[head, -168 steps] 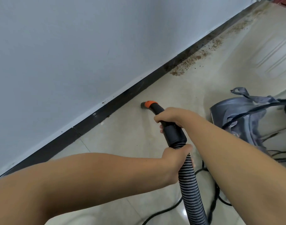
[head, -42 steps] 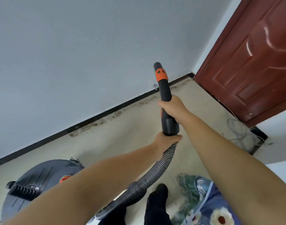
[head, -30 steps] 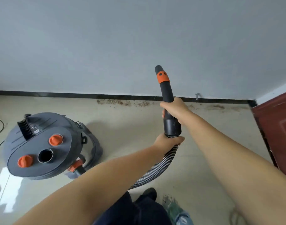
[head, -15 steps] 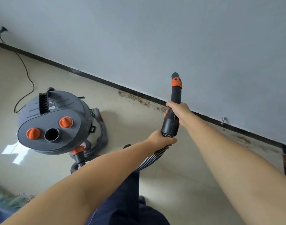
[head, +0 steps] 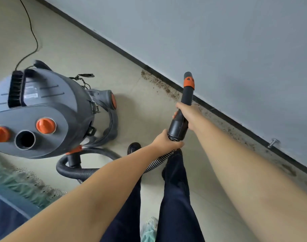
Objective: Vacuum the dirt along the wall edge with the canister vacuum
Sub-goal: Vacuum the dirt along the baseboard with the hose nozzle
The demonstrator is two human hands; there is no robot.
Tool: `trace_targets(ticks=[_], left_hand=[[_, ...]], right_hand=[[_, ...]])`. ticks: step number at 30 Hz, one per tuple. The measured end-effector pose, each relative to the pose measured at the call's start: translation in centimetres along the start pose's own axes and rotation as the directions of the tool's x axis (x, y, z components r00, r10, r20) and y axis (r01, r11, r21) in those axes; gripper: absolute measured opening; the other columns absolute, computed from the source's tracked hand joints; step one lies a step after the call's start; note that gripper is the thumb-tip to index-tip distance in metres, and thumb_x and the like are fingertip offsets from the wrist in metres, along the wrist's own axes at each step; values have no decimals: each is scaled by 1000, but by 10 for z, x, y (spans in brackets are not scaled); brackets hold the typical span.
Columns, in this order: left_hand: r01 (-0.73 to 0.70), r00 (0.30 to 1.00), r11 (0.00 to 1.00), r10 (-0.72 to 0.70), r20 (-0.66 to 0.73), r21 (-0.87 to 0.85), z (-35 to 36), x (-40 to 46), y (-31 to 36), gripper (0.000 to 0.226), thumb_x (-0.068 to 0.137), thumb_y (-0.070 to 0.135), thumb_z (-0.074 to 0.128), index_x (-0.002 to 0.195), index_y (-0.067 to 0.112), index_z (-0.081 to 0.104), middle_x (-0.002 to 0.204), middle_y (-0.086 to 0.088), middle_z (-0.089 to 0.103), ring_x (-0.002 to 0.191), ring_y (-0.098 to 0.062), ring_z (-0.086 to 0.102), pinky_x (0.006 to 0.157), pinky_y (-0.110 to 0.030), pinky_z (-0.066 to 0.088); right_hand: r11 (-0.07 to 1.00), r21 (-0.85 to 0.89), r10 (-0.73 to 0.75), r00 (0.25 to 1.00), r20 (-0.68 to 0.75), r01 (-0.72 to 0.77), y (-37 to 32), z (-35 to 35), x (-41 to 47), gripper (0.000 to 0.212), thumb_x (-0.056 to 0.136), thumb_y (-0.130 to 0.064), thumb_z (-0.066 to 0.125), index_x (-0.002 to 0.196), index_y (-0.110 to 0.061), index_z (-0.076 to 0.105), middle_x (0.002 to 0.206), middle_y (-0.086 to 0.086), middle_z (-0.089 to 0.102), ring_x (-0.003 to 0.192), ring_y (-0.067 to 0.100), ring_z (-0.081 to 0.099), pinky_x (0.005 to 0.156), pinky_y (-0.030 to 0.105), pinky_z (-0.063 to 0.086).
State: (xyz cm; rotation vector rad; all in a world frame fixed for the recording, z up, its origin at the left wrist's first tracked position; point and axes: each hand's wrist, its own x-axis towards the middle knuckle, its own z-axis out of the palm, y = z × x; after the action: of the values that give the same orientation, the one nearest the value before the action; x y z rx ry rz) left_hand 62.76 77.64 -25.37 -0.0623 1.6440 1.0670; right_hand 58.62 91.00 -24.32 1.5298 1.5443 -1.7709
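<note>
The dirt point(head: 166, 88) lies along the black skirting at the wall's foot; the nozzle point(head: 187, 91) points above it. Your right hand point(head: 186, 114) wraps its fingers round the nozzle, your left hand point(head: 166, 142) grips the hose point(head: 154, 165) at the cuff. The canister vacuum point(head: 44, 110) stands to your left on the floor

From my feed the room is evenly and softly lit, daylight-like, with no hard glare. The canister vacuum point(head: 42, 112) throws a soft shadow onto the floor point(head: 135, 109) toward the wall point(head: 236, 41), so the light seems to come from the left. Its near edge and the patterned cloth point(head: 13, 182) at lower left are smeared by blur. The baseboard point(head: 114, 48) runs slightly bowed, and my forearms balloon at the bottom edge from the wide lens.
</note>
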Motion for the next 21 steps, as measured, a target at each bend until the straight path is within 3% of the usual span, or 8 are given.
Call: trace_targets(ticks=[2, 7, 11, 14, 21], left_hand=[[23, 999, 999, -24, -35, -34, 0, 51, -27, 51, 77, 23, 74, 119, 17, 46, 93, -3, 61, 79, -18, 61, 81, -36, 55], [102, 993, 994, -104, -56, -36, 8, 179, -112, 20, 80, 25, 71, 89, 26, 53, 81, 1, 60, 75, -16, 58, 78, -31, 51], [132, 990, 991, -132, -38, -23, 11, 253, -169, 16, 81, 19, 69, 82, 24, 54, 71, 3, 58, 61, -9, 55, 46, -11, 43], [151, 987, 988, -152, -49, -17, 7, 303, -196, 15, 79, 18, 69, 85, 21, 55, 73, 0, 58, 64, -14, 56, 54, -19, 46], [167, 985, 960, -174, -10, -223, 13, 393, -240, 16, 81, 19, 67, 89, 14, 54, 74, -5, 54, 63, -18, 53, 58, -26, 45]], right_hand=[[999, -34, 31, 999, 22, -30, 20, 12, 60, 17, 82, -10, 61, 94, -7, 50, 50, 4, 60, 47, 21, 59, 63, 33, 53], [988, -141, 65, 998, 27, -60, 99, 36, 213, 14, 82, -13, 61, 92, -7, 53, 45, 1, 59, 42, 17, 58, 55, 27, 50], [983, -145, 118, 992, 37, -112, 161, 46, 303, 13, 82, -13, 62, 89, -9, 51, 44, 1, 59, 43, 16, 59, 50, 24, 49], [988, -115, 114, 991, 67, -106, 186, 55, 355, 14, 83, -12, 60, 91, -10, 49, 48, 3, 59, 47, 17, 59, 56, 28, 51], [960, -260, -54, 980, 191, 104, 199, 75, 444, 14, 85, -9, 61, 86, -8, 47, 49, 5, 58, 36, 16, 58, 38, 20, 47]])
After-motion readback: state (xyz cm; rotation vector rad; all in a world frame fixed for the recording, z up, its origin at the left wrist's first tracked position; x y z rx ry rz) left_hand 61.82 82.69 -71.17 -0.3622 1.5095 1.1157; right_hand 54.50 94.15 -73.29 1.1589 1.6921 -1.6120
